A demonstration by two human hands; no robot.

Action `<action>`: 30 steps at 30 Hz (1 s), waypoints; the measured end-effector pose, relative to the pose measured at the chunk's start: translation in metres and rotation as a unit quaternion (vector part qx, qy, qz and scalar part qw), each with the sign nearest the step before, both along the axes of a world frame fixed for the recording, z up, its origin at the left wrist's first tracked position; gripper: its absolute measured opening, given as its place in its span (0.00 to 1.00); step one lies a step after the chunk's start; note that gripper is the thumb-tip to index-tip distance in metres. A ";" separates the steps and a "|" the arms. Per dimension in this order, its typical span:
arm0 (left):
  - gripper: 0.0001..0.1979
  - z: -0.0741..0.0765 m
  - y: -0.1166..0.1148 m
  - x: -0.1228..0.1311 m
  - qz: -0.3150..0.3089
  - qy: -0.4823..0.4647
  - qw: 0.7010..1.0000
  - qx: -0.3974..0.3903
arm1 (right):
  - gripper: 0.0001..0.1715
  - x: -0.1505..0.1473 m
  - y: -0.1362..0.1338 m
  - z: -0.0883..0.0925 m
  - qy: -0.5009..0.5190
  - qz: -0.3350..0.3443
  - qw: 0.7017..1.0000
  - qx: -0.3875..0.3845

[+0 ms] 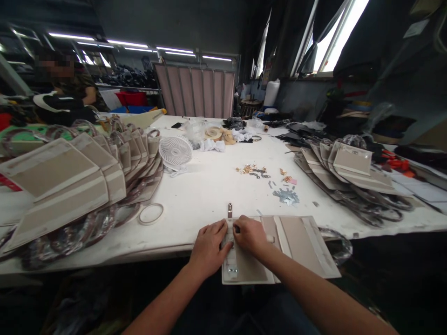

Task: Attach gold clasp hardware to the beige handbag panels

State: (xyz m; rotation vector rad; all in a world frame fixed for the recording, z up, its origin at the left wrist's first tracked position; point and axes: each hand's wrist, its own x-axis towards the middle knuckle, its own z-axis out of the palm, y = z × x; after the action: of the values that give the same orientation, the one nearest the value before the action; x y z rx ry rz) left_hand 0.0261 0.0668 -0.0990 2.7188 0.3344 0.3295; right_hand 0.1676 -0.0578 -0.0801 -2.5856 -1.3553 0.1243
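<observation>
A beige bag panel (pixel 295 237) lies at the table's front edge, with pale tape strips across it and a plastic-wrapped handle (pixel 344 249) at its right end. My left hand (pixel 208 246) rests on the panel's left edge, fingers stretched out and thumb towards the right. Beside it, my right hand (pixel 250 232) is closed over the same edge, fingers curled together; what they pinch is hidden. A narrow tab with a metal fitting (pixel 230 209) sticks out beyond the far side of the panel. Nearer me, a small shiny metal piece (pixel 232 270) sits on the panel.
Stacked bag panels (pixel 80 167) crowd the left, and another stack (pixel 352 160) stands at right. Gold fittings (pixel 254 169) and grey metal plates (pixel 287 196) lie mid-table. A tape ring (pixel 151 214) and a white fan (pixel 175 152) are left of centre. A person (pixel 70 88) sits far left.
</observation>
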 end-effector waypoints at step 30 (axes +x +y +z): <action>0.29 0.001 0.005 0.005 0.035 -0.011 0.999 -0.034 | 0.07 0.132 -0.021 0.009 0.055 -0.132 0.985 -0.097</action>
State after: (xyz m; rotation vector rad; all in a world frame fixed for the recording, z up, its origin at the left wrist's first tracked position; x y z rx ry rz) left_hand 0.0314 0.0718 -0.0983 2.6385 0.4279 0.3609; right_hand 0.2992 -0.0789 -0.0710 -2.8426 -0.9979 0.3648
